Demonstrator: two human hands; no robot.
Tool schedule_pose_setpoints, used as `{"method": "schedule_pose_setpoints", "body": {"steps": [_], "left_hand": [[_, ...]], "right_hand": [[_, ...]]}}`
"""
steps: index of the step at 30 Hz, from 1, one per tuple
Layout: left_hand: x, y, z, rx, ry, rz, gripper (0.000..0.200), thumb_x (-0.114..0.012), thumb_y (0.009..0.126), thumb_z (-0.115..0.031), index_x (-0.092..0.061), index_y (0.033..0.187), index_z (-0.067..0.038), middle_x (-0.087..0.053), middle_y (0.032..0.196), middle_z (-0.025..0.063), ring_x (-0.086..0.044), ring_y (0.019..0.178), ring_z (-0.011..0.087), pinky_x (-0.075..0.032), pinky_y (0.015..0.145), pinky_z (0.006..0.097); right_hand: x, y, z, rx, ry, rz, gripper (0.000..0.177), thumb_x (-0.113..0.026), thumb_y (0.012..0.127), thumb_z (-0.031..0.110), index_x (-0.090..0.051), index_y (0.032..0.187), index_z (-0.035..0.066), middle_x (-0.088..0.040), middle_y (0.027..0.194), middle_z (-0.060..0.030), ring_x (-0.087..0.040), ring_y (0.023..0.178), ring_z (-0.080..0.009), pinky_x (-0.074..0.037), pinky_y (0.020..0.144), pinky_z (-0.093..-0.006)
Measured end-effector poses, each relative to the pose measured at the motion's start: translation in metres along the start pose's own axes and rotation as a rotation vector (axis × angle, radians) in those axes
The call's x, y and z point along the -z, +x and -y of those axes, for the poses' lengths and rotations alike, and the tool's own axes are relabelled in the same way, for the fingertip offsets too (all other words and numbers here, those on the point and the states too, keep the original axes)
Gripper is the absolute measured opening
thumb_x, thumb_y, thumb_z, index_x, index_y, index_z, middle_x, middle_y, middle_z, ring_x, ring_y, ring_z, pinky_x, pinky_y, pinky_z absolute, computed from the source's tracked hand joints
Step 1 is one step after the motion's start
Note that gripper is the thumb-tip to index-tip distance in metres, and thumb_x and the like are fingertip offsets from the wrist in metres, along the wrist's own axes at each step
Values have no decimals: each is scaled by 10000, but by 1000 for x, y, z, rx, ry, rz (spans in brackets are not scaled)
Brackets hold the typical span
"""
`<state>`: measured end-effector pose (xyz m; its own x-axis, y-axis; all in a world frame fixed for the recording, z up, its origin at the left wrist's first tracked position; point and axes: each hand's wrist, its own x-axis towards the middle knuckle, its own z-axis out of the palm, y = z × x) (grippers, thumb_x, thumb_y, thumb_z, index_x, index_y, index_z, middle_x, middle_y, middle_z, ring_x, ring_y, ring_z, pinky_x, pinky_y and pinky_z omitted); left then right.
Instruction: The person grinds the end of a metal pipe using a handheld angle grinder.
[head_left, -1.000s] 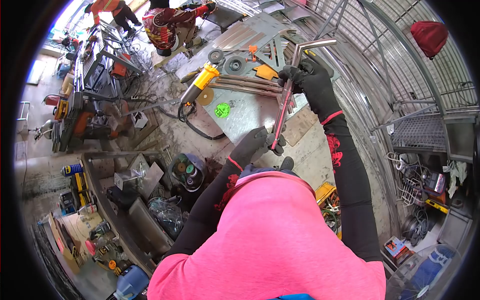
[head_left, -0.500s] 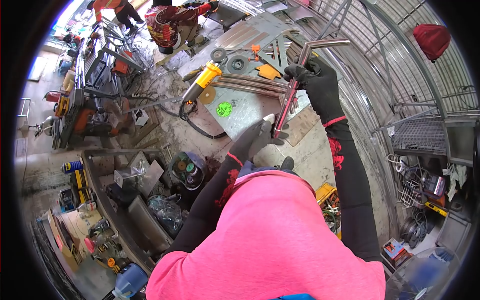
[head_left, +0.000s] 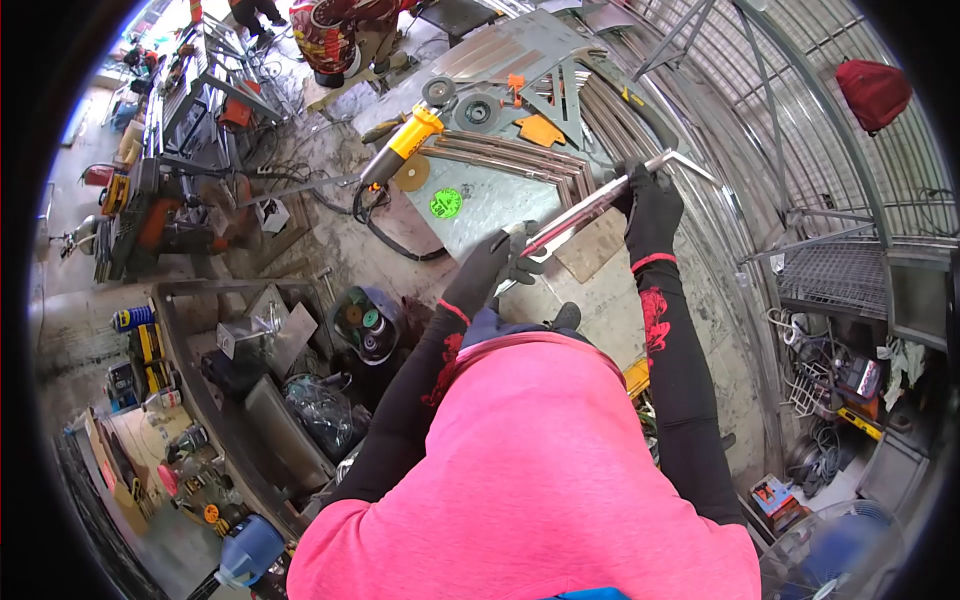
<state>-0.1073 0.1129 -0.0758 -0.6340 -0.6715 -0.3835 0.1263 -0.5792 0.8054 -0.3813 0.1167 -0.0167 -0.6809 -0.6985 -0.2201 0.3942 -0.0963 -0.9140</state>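
Observation:
In front of me a shiny bent metal tube [head_left: 590, 207] slants across from lower left to upper right, its bend at the upper right end. My left hand [head_left: 503, 262], in a dark glove, has its fingers closed around the lower end. Farther up, my right hand [head_left: 652, 208], gloved too, grips the tube near the bend. Beneath the hands lies a metal work plate [head_left: 475, 225]. Several bent tubes [head_left: 500, 158] rest on it, along with a green disc [head_left: 445, 203] and a yellow angle grinder [head_left: 408, 143] at the left edge.
A tan disc [head_left: 411, 173], a dark grinding wheel [head_left: 477, 112] and an orange piece [head_left: 540, 130] lie around the grinder. Its black cable [head_left: 400, 250] hangs down leftward. A bin of discs [head_left: 365, 325] stands left of me. Another person [head_left: 330, 35] is at the far side.
The tube has turned from steep to a flatter slant, its bend now pointing down to the right. My right hand has come lower; the left has shifted slightly.

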Motion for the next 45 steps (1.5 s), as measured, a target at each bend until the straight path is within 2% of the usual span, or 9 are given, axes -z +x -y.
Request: {"method": "schedule_pose_setpoints", "body": {"steps": [7,15,19,23,25,27,32,35,45], "left_hand": [[20,-5,12,46,-6,-41,570,-700,1098,-376,-606,1491,26,-731,1291,179,-752,913,212,-631,753,329],[33,-12,0,-41,95,-79,594,-661,1116,-397,-611,1453,91,-770,1162,238,-766,874,226,-613,711,325],[54,-14,-26,-22,153,-6,557,-590,1146,-384,-645,1412,102,-791,994,224,-764,810,222,-589,667,319],[60,-11,-41,1,280,18,525,-571,1146,-352,-659,1390,104,-790,1003,225,-735,725,209,-588,627,330],[60,-12,-44,-6,230,28,518,-575,1143,-352,-665,1384,98,-789,1018,221,-734,724,204,-588,622,331],[60,-8,-45,-19,176,33,511,-579,1140,-351,-671,1379,92,-787,1033,218,-733,724,200,-588,616,331],[65,-10,-48,-26,199,33,458,-585,1119,-275,-669,1382,91,-783,1052,171,-730,736,199,-598,622,346],[60,-11,-52,-68,243,-15,480,-647,1072,-315,-715,1346,74,-774,858,153,-714,656,187,-585,636,314],[50,-8,-65,-66,243,-25,475,-670,1054,-318,-725,1334,62,-764,932,120,-728,735,168,-588,652,308]], "right_hand": [[42,-28,-67,-297,289,-136,275,-693,1083,156,-685,1275,-41,-744,1214,-147,-750,1101,-258,-656,967,-401],[95,-51,-74,-474,262,149,296,-728,1065,276,-722,1268,61,-748,1169,-118,-755,949,-213,-676,862,-409],[70,-85,30,-695,-480,474,327,-699,1078,287,-722,1279,29,-758,1171,-77,-753,962,-185,-621,873,-338],[79,-68,55,827,-1149,388,403,-748,1065,245,-677,1410,49,-759,1176,-62,-731,975,-122,-554,827,-276],[94,-61,51,704,-1204,348,479,-741,1071,254,-636,1483,32,-750,1170,-64,-709,1018,-127,-543,849,-283],[104,-54,41,-205,-728,429,505,-712,1087,258,-607,1529,35,-748,1154,-79,-716,969,-135,-549,810,-292],[108,-70,39,-346,-669,361,474,-647,1119,257,-600,1546,56,-741,933,-43,-657,636,-87,-507,554,-254],[107,-72,38,-375,-681,327,466,-647,1120,262,-608,1538,60,-737,919,-48,-649,612,-87,-484,515,-253],[110,-79,23,-299,-668,298,439,-651,1122,263,-635,1514,65,-737,901,-45,-636,599,-75,-461,497,-244]]}}
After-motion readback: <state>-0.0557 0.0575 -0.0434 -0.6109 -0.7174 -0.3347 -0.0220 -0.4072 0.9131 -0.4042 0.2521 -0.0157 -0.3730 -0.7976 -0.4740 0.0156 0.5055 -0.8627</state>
